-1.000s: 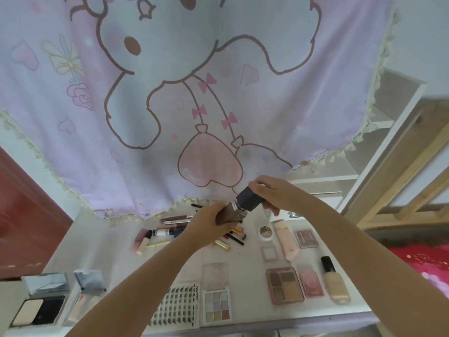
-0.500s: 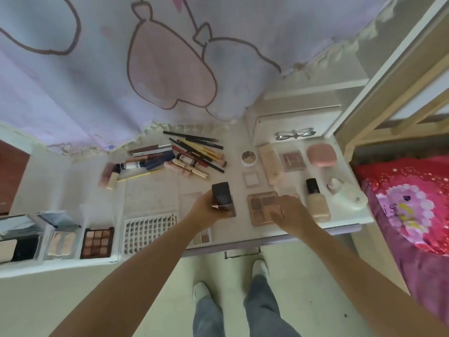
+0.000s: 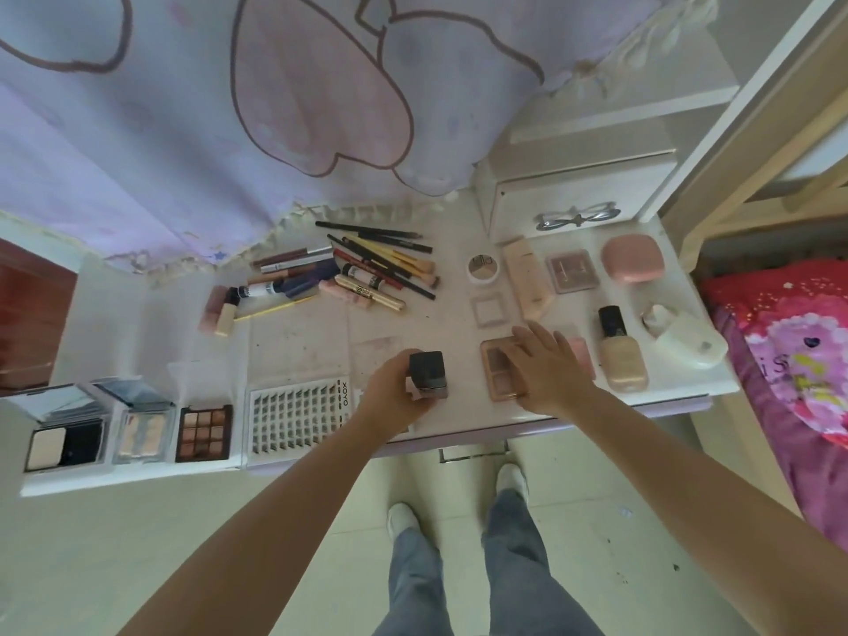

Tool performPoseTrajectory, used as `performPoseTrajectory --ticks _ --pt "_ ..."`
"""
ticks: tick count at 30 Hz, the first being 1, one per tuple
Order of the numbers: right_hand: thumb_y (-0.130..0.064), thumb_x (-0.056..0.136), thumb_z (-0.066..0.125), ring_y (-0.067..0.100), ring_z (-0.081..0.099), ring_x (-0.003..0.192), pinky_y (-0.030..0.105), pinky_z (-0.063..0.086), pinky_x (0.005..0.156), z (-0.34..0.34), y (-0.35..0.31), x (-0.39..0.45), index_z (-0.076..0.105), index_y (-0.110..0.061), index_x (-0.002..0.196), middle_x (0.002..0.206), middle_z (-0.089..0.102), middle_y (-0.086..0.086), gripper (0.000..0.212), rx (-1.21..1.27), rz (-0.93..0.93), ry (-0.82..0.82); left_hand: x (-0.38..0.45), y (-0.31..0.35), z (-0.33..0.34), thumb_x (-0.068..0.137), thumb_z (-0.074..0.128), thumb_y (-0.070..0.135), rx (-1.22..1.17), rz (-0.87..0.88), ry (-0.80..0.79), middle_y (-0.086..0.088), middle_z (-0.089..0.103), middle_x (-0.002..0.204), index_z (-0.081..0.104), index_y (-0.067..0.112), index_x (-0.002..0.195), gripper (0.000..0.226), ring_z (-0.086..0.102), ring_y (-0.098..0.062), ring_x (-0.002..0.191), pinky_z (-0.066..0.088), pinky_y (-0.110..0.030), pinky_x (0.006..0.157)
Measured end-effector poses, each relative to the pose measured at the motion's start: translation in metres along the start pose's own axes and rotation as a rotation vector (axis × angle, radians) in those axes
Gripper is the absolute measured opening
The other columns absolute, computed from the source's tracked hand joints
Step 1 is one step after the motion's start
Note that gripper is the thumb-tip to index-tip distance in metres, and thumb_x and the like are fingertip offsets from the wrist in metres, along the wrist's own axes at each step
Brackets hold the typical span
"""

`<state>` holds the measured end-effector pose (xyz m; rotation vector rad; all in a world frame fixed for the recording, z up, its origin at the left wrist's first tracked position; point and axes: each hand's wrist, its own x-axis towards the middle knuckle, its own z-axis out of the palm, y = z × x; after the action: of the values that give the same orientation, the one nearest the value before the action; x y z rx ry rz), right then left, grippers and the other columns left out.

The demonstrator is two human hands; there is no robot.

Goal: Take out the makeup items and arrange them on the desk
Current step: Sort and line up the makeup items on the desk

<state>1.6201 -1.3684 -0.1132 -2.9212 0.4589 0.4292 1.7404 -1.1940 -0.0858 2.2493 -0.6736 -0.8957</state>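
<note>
Grey trouser legs and pale shoes are seen on the tiled floor just short of the table (image 3: pixel 459 314), whose near edge is crossed by both forearms. A dark-capped foundation bottle (image 3: pixel 428 375) is gripped by the left hand (image 3: pixel 398 397), fingers curled round its body; the bottle is held upright with its long axis pointing up toward the camera, and whether its base touches the table cannot be told. Just to its right, the right hand (image 3: pixel 548 371) is laid with fingers straight and slightly spread on a brown eyeshadow palette (image 3: pixel 498 367), nothing being grasped. A lash tray (image 3: pixel 298 413) lies just left of the left hand, and three open compacts (image 3: pixel 128 431) are lined up further left.

The coming placement is judged to turn on one relation: bare table lies directly beyond and slightly left of the bottle, between the lash tray and the palette, so the left hand, already holding it, is the nearer one for setting it down.

Further right, a beige foundation bottle (image 3: pixel 620 355) lies flat, its cap pointing away. Beyond, a heap of pencils and brushes (image 3: pixel 367 268) is spread, with a small round pot (image 3: pixel 483 267) and a pink case (image 3: pixel 632 258) near the back. A lilac cartoon curtain (image 3: pixel 229 130) hangs behind.
</note>
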Motion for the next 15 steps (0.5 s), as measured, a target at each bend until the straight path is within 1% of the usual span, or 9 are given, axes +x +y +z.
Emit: performPoseTrajectory --ticks 1,2,3,5,7,9,11,13,15 --pt "-0.028 0.073 0.07 0.031 0.021 0.139 0.047 0.019 0.112 0.001 0.001 0.003 0.032 -0.017 0.138 0.145 0.027 0.011 0.076 0.008 0.001 -0.045 -0.002 -0.003 -0.001 0.074 0.068 -0.002 0.021 0.014 0.0 -0.003 0.055 0.117 0.05 0.007 0.124 0.054 0.052 -0.017 0.109 0.045 -0.024 0.081" --pt "-0.028 0.077 0.065 0.027 0.017 0.139 0.043 0.013 0.114 0.0 0.002 0.004 0.025 -0.018 0.14 0.146 0.024 0.009 0.075 0.002 0.005 -0.104 -0.005 -0.005 -0.004 0.073 0.07 0.0 0.03 0.009 -0.003 -0.005 0.052 0.124 0.046 0.008 0.128 0.06 0.051 -0.02 0.115 0.049 -0.029 0.085" --pt "-0.029 0.077 0.064 0.026 0.02 0.137 0.041 0.013 0.114 -0.001 0.003 0.004 0.024 -0.019 0.141 0.143 0.026 0.009 0.076 0.0 0.006 -0.123 -0.01 -0.006 -0.007 0.073 0.072 0.002 0.034 -0.002 -0.008 -0.006 0.047 0.131 0.04 0.011 0.134 0.069 0.049 -0.021 0.119 0.05 -0.032 0.089" --pt "-0.032 0.071 0.067 0.026 0.032 0.128 0.035 0.017 0.111 -0.001 0.004 0.0 0.026 -0.02 0.14 0.135 0.033 0.009 0.081 0.028 0.006 -0.116 -0.02 -0.007 -0.017 0.073 0.075 0.009 0.049 -0.012 -0.018 -0.006 0.037 0.14 0.027 0.014 0.142 0.084 0.043 -0.017 0.123 0.045 -0.03 0.096" --pt "-0.031 0.068 0.069 0.026 0.038 0.119 0.029 0.025 0.105 -0.008 0.003 -0.005 0.028 -0.023 0.139 0.128 0.039 0.008 0.083 0.148 0.031 -0.128 -0.028 -0.006 -0.03 0.072 0.077 0.014 0.047 0.012 -0.01 -0.005 0.032 0.144 0.019 0.017 0.145 0.093 0.04 -0.012 0.121 0.042 -0.023 0.094" --pt "-0.029 0.066 0.071 0.026 0.039 0.116 0.027 0.032 0.097 -0.022 0.001 -0.009 0.031 -0.026 0.138 0.123 0.041 0.006 0.083 0.298 0.082 -0.107 -0.033 0.0 -0.045 0.071 0.078 0.02 0.043 0.06 0.025 -0.005 0.031 0.144 0.018 0.017 0.145 0.095 0.037 -0.006 0.115 0.041 -0.02 0.091" --pt "-0.027 0.065 0.074 0.024 0.04 0.116 0.026 0.035 0.091 -0.047 -0.001 -0.012 0.033 -0.026 0.137 0.121 0.042 0.005 0.083 0.411 0.093 -0.058 -0.034 0.011 -0.061 0.071 0.077 0.024 0.062 0.12 0.067 -0.004 0.033 0.143 0.02 0.017 0.145 0.094 0.036 -0.002 0.112 0.04 -0.018 0.089" --pt "-0.025 0.068 0.074 0.02 0.04 0.113 0.023 0.032 0.087 -0.082 -0.003 -0.012 0.035 -0.023 0.136 0.121 0.042 0.004 0.079 0.503 0.075 0.006 -0.031 0.028 -0.075 0.072 0.076 0.026 0.075 0.19 0.097 -0.003 0.036 0.142 0.023 0.016 0.144 0.09 0.038 -0.002 0.113 0.04 -0.016 0.089" --pt "-0.023 0.07 0.074 0.019 0.043 0.109 0.021 0.031 0.085 -0.123 -0.009 -0.011 0.041 -0.019 0.132 0.118 0.044 0.003 0.07 0.545 0.029 0.072 -0.027 0.052 -0.09 0.073 0.075 0.026 0.071 0.26 0.084 -0.002 0.038 0.142 0.025 0.016 0.143 0.086 0.041 -0.005 0.117 0.041 -0.019 0.093"
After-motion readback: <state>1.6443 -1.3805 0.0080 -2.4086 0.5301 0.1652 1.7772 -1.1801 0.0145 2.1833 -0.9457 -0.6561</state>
